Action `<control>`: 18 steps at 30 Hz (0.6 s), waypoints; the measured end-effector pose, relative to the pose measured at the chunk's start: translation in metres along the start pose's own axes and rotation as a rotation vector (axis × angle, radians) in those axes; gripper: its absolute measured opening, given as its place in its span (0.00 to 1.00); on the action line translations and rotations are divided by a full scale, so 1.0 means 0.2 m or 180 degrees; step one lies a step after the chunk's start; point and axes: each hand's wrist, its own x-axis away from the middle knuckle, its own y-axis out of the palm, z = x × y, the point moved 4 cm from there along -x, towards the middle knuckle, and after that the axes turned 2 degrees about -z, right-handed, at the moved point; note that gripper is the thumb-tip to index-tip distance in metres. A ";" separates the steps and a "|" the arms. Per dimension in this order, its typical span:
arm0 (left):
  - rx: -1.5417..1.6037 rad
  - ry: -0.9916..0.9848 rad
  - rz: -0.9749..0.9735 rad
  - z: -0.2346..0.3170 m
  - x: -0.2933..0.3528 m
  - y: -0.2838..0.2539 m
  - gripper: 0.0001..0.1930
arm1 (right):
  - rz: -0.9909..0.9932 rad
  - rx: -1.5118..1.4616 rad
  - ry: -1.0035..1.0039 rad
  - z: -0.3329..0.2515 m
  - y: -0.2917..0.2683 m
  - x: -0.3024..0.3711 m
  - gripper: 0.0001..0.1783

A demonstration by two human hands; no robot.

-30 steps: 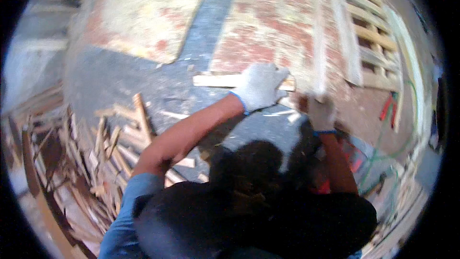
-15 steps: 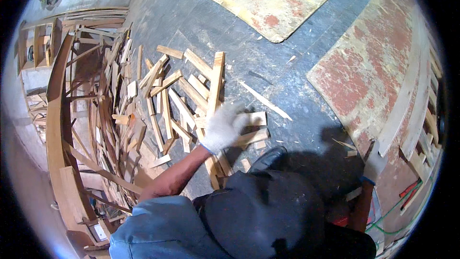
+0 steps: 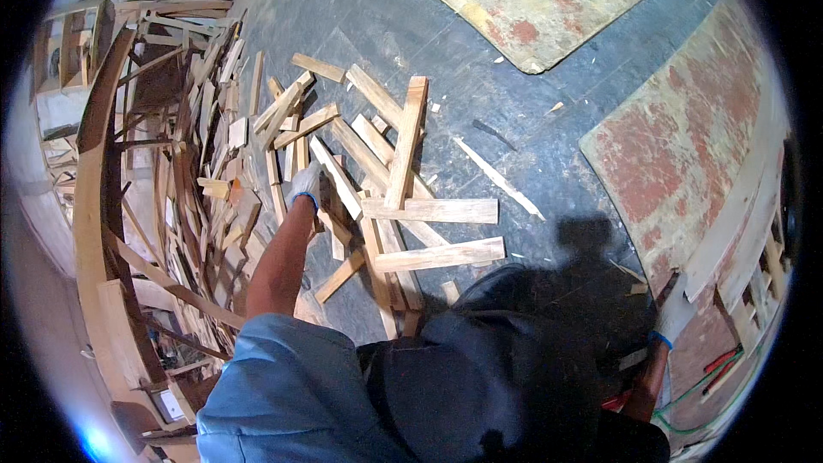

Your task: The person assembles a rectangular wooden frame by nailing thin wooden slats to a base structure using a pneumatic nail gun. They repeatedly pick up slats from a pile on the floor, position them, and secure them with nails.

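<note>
My left hand (image 3: 304, 182), in a pale work glove with a blue cuff, reaches into a loose heap of short wooden strips on the floor. Its fingers look closed round a narrow wooden strip (image 3: 297, 153), whose far end shows past them; the grip itself is partly hidden. Beside it lie a pale strip (image 3: 336, 178) and a diagonal strip (image 3: 333, 225). Two wider wooden pieces, an upper one (image 3: 441, 210) and a lower one (image 3: 441, 255), lie crosswise nearer me. At the right my gloved right hand (image 3: 675, 313) is closed at a slim dark object (image 3: 668, 286) too unclear to name.
Scrap wood (image 3: 184, 197) is piled along the left, with a long curved plank (image 3: 93, 197) standing by it. Worn red and cream sheets, one ahead (image 3: 531, 13) and one at right (image 3: 677, 129), lie on the dark floor. Long planks (image 3: 729, 223) and a green cord (image 3: 699, 420) are at far right.
My left hand has moved left from the crosswise wooden pieces to the narrow strips, uncovering those pieces. The view has shifted slightly. My right hand stays about where it was.
</note>
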 end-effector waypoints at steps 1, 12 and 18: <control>0.0694 -0.0450 0.0084 0.07 0.08 0.11 0.23 | 0.0156 0.0164 -0.0103 -0.01 -0.06 0.00 0.33; -0.0604 0.0194 -0.0221 0.37 0.20 0.06 0.27 | 0.0542 0.0257 -0.0325 0.06 -0.05 -0.03 0.25; -0.1715 0.1017 0.0438 0.57 0.64 -0.18 0.22 | 0.0196 0.0338 -0.0044 -0.02 -0.05 -0.01 0.28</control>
